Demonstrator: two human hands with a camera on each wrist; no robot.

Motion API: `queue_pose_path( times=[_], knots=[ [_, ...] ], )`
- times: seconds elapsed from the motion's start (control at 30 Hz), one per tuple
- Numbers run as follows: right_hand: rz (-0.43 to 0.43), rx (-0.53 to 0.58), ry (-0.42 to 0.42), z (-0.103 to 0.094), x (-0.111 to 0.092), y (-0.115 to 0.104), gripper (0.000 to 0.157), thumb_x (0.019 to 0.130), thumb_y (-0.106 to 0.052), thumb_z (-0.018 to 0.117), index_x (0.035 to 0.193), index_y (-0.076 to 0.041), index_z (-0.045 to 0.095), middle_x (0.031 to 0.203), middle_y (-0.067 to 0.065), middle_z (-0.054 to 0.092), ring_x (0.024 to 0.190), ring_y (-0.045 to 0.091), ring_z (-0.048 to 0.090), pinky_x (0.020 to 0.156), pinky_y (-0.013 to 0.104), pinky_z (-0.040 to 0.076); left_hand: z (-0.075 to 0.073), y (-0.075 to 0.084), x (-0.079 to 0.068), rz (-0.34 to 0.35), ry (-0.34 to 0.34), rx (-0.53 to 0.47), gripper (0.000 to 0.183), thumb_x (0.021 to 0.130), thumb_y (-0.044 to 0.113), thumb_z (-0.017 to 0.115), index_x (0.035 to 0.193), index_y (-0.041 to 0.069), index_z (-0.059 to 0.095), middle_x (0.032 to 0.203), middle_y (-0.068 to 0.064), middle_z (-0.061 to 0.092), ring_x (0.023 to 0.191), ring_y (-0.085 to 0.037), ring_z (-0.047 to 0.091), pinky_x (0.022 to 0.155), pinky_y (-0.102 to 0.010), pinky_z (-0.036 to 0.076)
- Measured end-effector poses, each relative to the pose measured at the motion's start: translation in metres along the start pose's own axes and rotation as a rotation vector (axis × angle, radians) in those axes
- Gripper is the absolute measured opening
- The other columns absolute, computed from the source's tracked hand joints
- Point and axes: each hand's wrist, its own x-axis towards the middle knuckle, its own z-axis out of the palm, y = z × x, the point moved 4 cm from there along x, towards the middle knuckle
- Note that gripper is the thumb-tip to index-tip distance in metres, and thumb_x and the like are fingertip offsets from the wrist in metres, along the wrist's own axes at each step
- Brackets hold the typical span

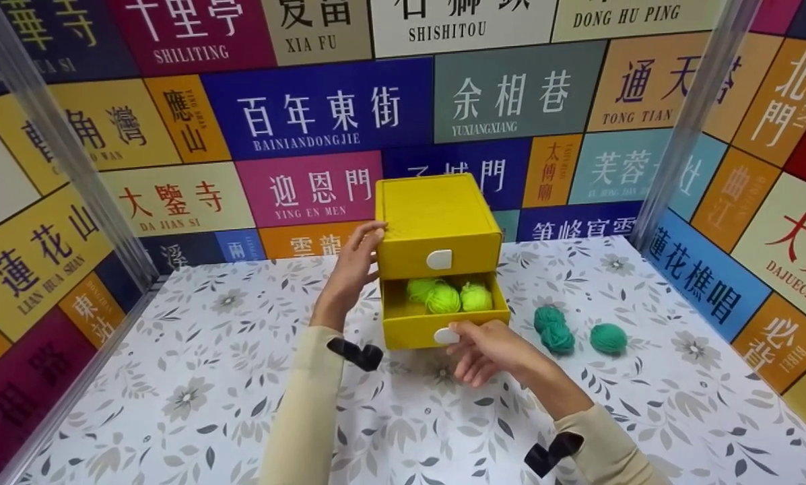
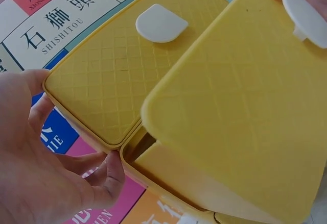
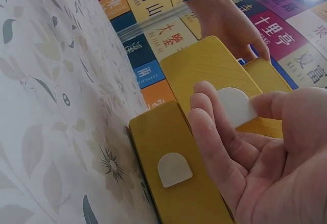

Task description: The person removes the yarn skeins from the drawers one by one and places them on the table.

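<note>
A small yellow drawer box (image 1: 436,209) stands with a drawer (image 1: 403,333) pulled out below its top drawer. Several lime-green yarn balls (image 1: 442,298) lie inside that drawer. My right hand (image 1: 493,353) pinches the drawer's white knob (image 3: 235,106) between thumb and fingers. At the box's left side, my left hand (image 1: 352,269) holds the side wall near the front edge, its fingertips (image 2: 113,175) bent against the edge. The top drawer, with its white knob (image 2: 161,23), is closed. A lower closed drawer front (image 3: 153,132) shows in the right wrist view.
Dark green yarn balls (image 1: 554,329) lie right of the box, with another green ball (image 1: 609,338) farther right. A floral cloth (image 1: 194,397) covers the table. Walls with coloured name panels (image 1: 318,108) stand behind and at both sides, with clear posts (image 1: 685,121) at the corners.
</note>
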Motion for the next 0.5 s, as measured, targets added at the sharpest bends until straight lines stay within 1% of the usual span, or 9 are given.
queue_pose_path(
  times=[0.13, 0.27, 0.4, 0.5],
  knots=[
    [-0.005, -0.009, -0.023, 0.001, -0.004, 0.0, 0.057, 0.099, -0.049, 0.054, 0.107, 0.006, 0.069, 0.066, 0.006, 0.071, 0.054, 0.014, 0.067, 0.052, 0.026, 0.057, 0.002, 0.0, 0.001, 0.009, 0.012, 0.001, 0.036, 0.103, 0.042, 0.05, 0.133, 0.023, 0.054, 0.144, -0.008, 0.051, 0.136, -0.037, 0.05, 0.112, -0.06, 0.04],
    [-0.015, -0.023, -0.051, 0.002, -0.008, 0.0, 0.057, 0.099, -0.048, 0.053, 0.107, 0.006, 0.069, 0.066, 0.005, 0.071, 0.053, 0.013, 0.066, 0.052, 0.026, 0.057, 0.002, 0.0, 0.0, 0.017, 0.011, 0.001, 0.036, 0.104, 0.039, 0.051, 0.134, 0.02, 0.053, 0.143, -0.012, 0.052, 0.135, -0.037, 0.051, 0.112, -0.06, 0.04],
    [-0.016, -0.027, -0.077, 0.004, -0.012, 0.0, 0.056, 0.1, -0.046, 0.053, 0.107, 0.006, 0.07, 0.066, 0.004, 0.071, 0.052, 0.012, 0.066, 0.051, 0.026, 0.057, 0.002, 0.002, -0.001, 0.011, 0.003, 0.018, 0.034, 0.105, 0.037, 0.05, 0.135, 0.021, 0.053, 0.142, -0.012, 0.053, 0.135, -0.037, 0.052, 0.112, -0.061, 0.04],
    [-0.01, -0.024, -0.088, 0.005, -0.014, 0.001, 0.055, 0.099, -0.046, 0.053, 0.107, 0.006, 0.07, 0.066, 0.004, 0.071, 0.052, 0.012, 0.066, 0.051, 0.026, 0.057, 0.002, 0.003, -0.001, 0.0, -0.002, 0.038, 0.033, 0.105, 0.038, 0.049, 0.135, 0.023, 0.053, 0.143, -0.01, 0.052, 0.136, -0.036, 0.051, 0.112, -0.061, 0.039]
  ],
)
